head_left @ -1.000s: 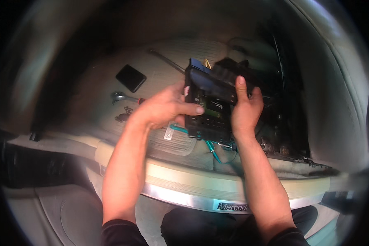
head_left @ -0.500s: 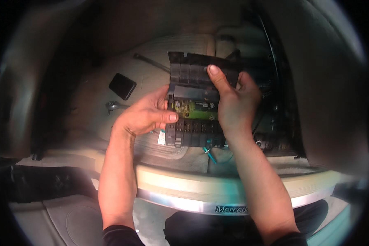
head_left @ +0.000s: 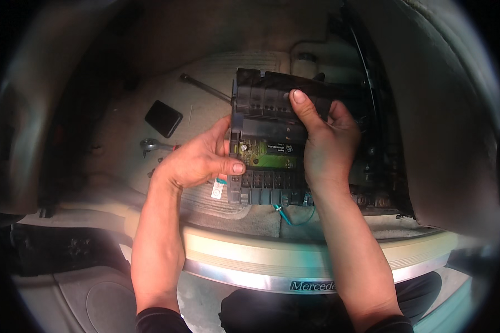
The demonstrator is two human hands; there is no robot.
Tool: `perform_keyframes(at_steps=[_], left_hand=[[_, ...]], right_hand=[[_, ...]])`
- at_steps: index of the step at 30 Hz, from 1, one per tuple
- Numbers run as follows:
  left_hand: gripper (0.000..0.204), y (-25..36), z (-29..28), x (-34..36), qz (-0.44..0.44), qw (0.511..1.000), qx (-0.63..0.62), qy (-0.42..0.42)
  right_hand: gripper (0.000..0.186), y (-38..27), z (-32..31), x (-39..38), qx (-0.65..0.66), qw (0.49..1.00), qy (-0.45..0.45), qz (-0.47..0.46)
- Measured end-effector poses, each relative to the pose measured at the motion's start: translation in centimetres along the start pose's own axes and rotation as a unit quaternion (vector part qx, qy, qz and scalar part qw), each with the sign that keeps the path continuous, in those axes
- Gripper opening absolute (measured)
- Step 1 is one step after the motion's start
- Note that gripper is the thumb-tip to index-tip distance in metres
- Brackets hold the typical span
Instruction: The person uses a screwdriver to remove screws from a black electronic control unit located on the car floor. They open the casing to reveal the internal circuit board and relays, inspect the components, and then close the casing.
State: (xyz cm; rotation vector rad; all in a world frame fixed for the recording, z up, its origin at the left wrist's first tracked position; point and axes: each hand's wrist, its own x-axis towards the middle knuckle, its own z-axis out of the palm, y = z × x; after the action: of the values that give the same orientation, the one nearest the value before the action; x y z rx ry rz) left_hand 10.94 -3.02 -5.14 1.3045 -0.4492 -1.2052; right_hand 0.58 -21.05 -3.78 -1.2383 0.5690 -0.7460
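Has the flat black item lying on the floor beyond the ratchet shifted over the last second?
No: against the floor mat, the flat black item shows no visible shift either way.

Left hand (head_left: 199, 162) and right hand (head_left: 330, 149) hold a boxy black plastic housing (head_left: 268, 133); left of it, a silver metal ratchet (head_left: 151, 145).

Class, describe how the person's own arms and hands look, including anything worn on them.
The left hand and right hand wear no gloves. No watch or bracelet shows. Black fabric sleeves end around the elbows, leaving both forearms uncovered.
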Motion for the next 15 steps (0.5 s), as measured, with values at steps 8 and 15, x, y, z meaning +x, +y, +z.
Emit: perform_keyframes(at_steps=[8, 15], left_hand=[[0.1, 0.0, 0.2, -0.1, 0.009, 0.999, -0.053, -0.007], [0.099, -1.0, -1.4, 0.1, -0.007, 0.996, -0.07, -0.046]], right_hand=[[0.027, -1.0, 0.0, -0.1, -0.056, 0.998, -0.025, -0.002], [0.032, -1.4, 0.0, 0.2, -0.061, 0.996, -0.064, -0.022]])
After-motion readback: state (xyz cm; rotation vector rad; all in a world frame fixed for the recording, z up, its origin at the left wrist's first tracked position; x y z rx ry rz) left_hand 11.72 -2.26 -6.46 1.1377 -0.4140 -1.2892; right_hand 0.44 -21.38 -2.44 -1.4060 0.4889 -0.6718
